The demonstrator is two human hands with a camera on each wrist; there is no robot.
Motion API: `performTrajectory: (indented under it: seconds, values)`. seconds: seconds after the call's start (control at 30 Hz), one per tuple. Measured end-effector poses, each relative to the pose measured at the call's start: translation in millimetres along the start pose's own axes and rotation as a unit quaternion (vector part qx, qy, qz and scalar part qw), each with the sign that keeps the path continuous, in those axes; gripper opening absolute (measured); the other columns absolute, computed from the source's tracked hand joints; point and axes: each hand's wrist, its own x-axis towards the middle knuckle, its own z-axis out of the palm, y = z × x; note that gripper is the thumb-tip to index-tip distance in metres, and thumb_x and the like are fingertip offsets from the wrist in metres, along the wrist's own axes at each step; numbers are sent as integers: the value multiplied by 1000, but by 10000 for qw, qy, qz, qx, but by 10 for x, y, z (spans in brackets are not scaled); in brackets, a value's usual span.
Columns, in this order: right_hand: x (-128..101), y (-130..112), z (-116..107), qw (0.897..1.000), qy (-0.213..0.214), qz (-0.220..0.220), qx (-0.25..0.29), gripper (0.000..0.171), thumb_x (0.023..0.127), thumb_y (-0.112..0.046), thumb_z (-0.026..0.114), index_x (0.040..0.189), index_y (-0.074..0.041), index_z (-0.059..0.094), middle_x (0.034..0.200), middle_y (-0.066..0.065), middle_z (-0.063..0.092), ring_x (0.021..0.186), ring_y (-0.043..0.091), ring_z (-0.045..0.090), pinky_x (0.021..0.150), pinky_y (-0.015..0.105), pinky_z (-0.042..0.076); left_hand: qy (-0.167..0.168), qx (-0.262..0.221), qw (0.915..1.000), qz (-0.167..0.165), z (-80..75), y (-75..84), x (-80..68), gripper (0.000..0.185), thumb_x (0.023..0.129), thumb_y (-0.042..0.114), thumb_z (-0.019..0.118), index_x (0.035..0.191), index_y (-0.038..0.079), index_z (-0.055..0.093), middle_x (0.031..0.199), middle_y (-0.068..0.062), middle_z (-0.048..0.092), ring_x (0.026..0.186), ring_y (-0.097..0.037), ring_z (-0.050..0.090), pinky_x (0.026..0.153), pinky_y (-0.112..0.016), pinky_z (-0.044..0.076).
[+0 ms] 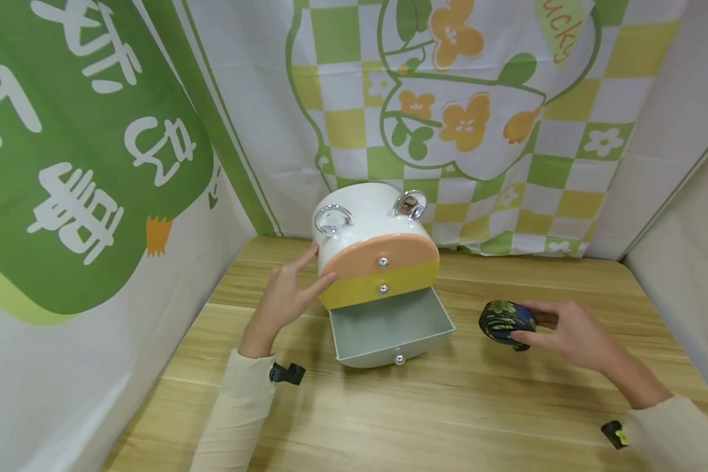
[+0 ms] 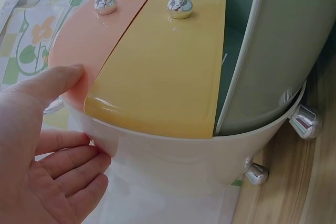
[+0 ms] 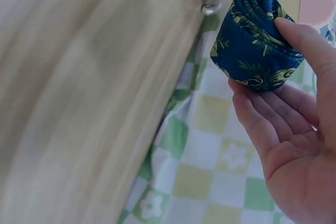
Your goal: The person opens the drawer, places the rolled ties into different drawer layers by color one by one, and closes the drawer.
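Observation:
A small white drawer cabinet [image 1: 362,203] stands on the table, its peach drawer [image 1: 366,255] and yellow drawer [image 1: 354,288] pushed in. The pale green bottom drawer [image 1: 395,321] is pulled out, and its bare inside shows. My left hand [image 1: 283,295] rests on the cabinet's left side; in the left wrist view its thumb [image 2: 68,77] touches the peach front and its fingers lie against the white side. To the right, my right hand [image 1: 578,334] holds a rolled-up navy necktie with a yellow-green flower pattern [image 3: 257,51] between thumb and fingers, above the table.
Silver knobs [image 1: 399,359] sit on the drawer fronts, and two curved silver feet [image 1: 410,204] stick up from the cabinet's top. Behind it hangs a checked curtain [image 1: 466,196]. A green and white cloth [image 1: 94,196] borders the wooden table [image 1: 425,419] on the left.

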Motion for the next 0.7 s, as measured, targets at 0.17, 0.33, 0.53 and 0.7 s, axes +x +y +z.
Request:
performTrajectory:
  seconds: [0.17, 0.33, 0.53, 0.7]
  values:
    - [146, -156, -68, 9994, -221, -193, 166, 66, 90, -37, 86, 135, 7, 68, 121, 26, 76, 106, 36, 78, 81, 37, 67, 1, -15, 10000, 37, -5, 0, 4, 81, 98, 52, 72, 159, 6, 45, 162, -13, 47, 151, -35, 46, 124, -56, 41]
    - [321, -338, -100, 9976, -509, -422, 187, 65, 90, -41, 85, 137, 0, 68, 120, 15, 79, 107, 26, 79, 81, 23, 64, -5, -54, 10000, 58, -10, 2, 9, 81, 98, 51, 72, 160, 6, 44, 163, -13, 47, 152, -35, 45, 125, -56, 40]
    - [543, -589, -106, 9940, -810, -678, 297, 64, 88, -44, 87, 137, -7, 70, 119, 5, 80, 111, 19, 78, 87, 27, 64, -5, -102, 9999, 40, -16, 6, 4, 81, 98, 51, 73, 160, 7, 44, 163, -12, 47, 152, -35, 45, 125, -56, 40]
    - [714, -769, -88, 9872, -1163, -868, 655, 58, 86, -42, 88, 135, -14, 73, 120, -1, 80, 115, 18, 77, 91, 29, 64, -10, -80, 10000, 32, -9, 2, -4, 81, 98, 51, 73, 159, 6, 45, 163, -12, 47, 152, -36, 46, 125, -56, 40]
